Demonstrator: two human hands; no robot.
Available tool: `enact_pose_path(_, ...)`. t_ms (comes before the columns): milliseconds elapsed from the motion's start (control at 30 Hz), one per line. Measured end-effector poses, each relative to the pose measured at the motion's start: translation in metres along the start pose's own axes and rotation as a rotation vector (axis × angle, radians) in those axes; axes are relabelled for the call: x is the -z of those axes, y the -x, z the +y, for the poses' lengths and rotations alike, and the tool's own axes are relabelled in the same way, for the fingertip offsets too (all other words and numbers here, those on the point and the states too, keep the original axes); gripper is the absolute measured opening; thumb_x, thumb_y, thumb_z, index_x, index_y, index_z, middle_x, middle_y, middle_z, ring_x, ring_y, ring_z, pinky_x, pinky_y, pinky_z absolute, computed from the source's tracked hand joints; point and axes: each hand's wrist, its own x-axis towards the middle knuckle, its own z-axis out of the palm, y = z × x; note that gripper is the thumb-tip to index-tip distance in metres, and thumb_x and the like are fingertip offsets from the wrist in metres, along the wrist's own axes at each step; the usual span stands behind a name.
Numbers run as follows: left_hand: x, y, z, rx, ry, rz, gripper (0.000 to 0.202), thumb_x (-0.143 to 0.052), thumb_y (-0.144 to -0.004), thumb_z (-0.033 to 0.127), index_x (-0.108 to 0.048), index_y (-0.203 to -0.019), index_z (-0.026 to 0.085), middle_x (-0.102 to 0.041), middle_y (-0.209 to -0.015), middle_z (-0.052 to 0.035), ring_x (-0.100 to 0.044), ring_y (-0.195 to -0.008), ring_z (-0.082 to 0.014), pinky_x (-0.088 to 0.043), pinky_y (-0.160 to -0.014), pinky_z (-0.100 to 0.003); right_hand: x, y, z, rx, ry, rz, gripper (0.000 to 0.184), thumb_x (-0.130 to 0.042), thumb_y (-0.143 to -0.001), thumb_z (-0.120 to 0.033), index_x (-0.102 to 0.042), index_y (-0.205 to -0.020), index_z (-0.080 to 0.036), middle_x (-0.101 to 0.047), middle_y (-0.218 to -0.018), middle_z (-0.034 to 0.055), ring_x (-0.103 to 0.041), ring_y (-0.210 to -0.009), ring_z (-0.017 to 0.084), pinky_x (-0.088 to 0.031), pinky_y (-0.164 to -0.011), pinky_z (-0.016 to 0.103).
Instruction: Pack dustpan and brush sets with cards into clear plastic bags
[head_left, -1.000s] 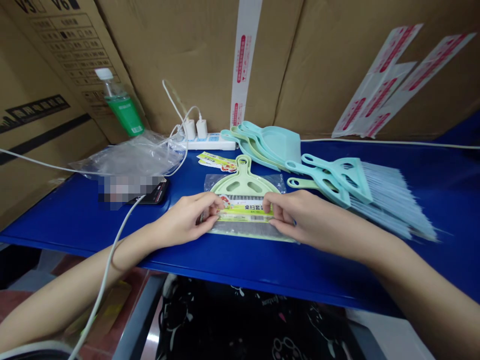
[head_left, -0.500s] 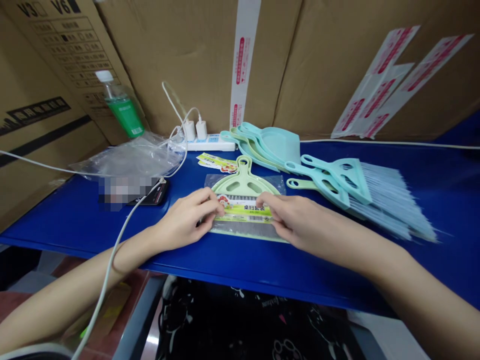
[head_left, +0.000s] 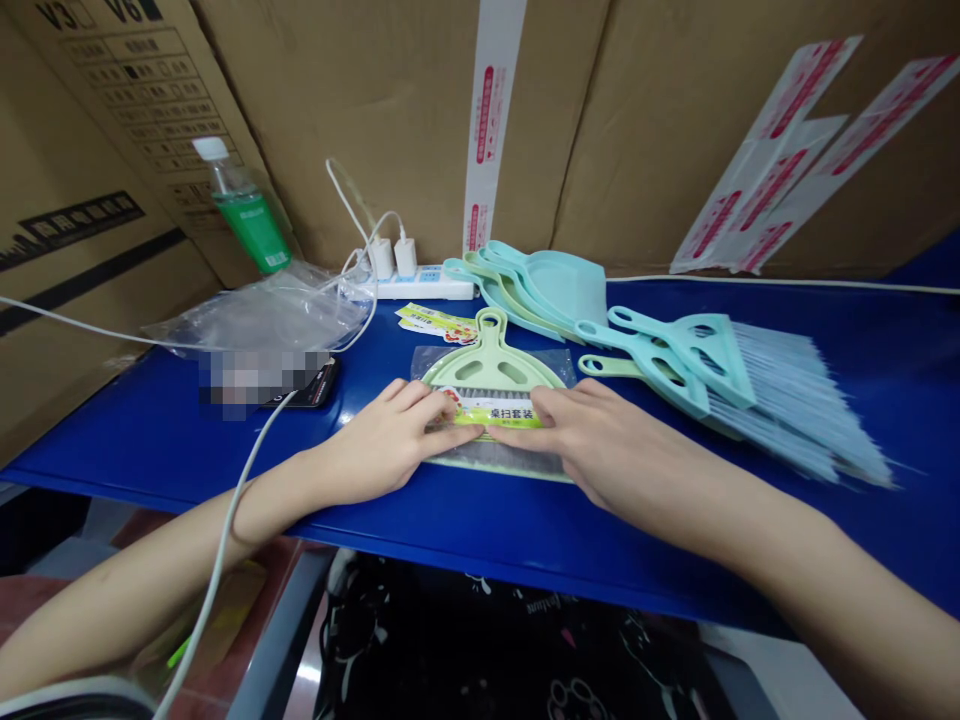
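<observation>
A light green dustpan and brush set lies in a clear plastic bag near the table's front edge, handle pointing away from me. Across its bristles runs a yellow-green and white printed label. My left hand grips the label's left end, fingers curled and thumb stretched along its lower edge. At the right end my right hand does likewise, its thumb almost meeting the left one. The fingers cover both ends of the label.
Blue brushes lie to the right, with stacked dustpans behind. More labels rest beside a power strip. At left are a crumpled plastic bag, a green-labelled bottle and a white cable. Cardboard boxes stand behind.
Both thumbs have stretched inward along the label's lower edge and now nearly touch. The bagged set stays in place; the view has shifted slightly.
</observation>
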Motion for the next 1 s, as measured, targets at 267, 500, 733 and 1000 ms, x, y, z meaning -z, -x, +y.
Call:
enact_pose_path(267,0.009,0.001,-0.003,0.067,-0.033,0.058,0.036,-0.047,-0.089,0.01,-0.069,-0.112,0.027,-0.06,-0.095,-0.0084,-0.045,-0.085,-0.0231,-0.041,-0.073,-0.036,0.011,0.008,0.013,-0.018,-0.017,-0.067,0.045,-0.049,-0.078,-0.005,-0.074,-0.106,-0.03,-0.063,-0.073,0.0042,-0.053,-0.063,0.016,-0.036,-0.065,0.033)
enact_pose_path(500,0.011,0.008,-0.014,0.144,0.049,0.105,0.046,-0.045,-0.082,-0.001,-0.075,-0.098,0.03,-0.057,-0.088,-0.0056,-0.043,-0.079,-0.0204,-0.04,-0.07,-0.033,0.018,0.019,0.03,-0.084,-0.145,-0.133,0.042,-0.047,-0.081,-0.01,-0.076,-0.103,-0.031,-0.071,-0.07,0.0033,-0.058,-0.061,0.017,-0.041,-0.061,0.032)
enact_pose_path(733,0.01,0.012,-0.02,0.219,0.085,0.114,0.044,-0.04,-0.082,-0.001,-0.075,-0.08,0.024,-0.061,-0.079,-0.0046,-0.044,-0.075,-0.0194,-0.039,-0.068,-0.032,0.023,0.019,0.039,-0.242,-0.277,-0.196,0.039,-0.045,-0.075,-0.013,-0.078,-0.09,-0.028,-0.075,-0.082,0.0051,-0.065,-0.067,0.02,-0.044,-0.056,0.032)
enact_pose_path(1000,0.009,0.007,-0.013,0.297,0.234,0.095,0.025,-0.036,-0.085,0.014,-0.058,-0.074,0.018,-0.061,-0.073,-0.0036,-0.049,-0.071,-0.0194,-0.04,-0.065,-0.032,0.028,0.005,0.023,-0.357,-0.293,-0.352,0.026,-0.027,-0.09,-0.03,-0.05,-0.078,-0.024,-0.058,-0.063,0.0027,-0.053,-0.057,0.018,-0.036,-0.053,0.031)
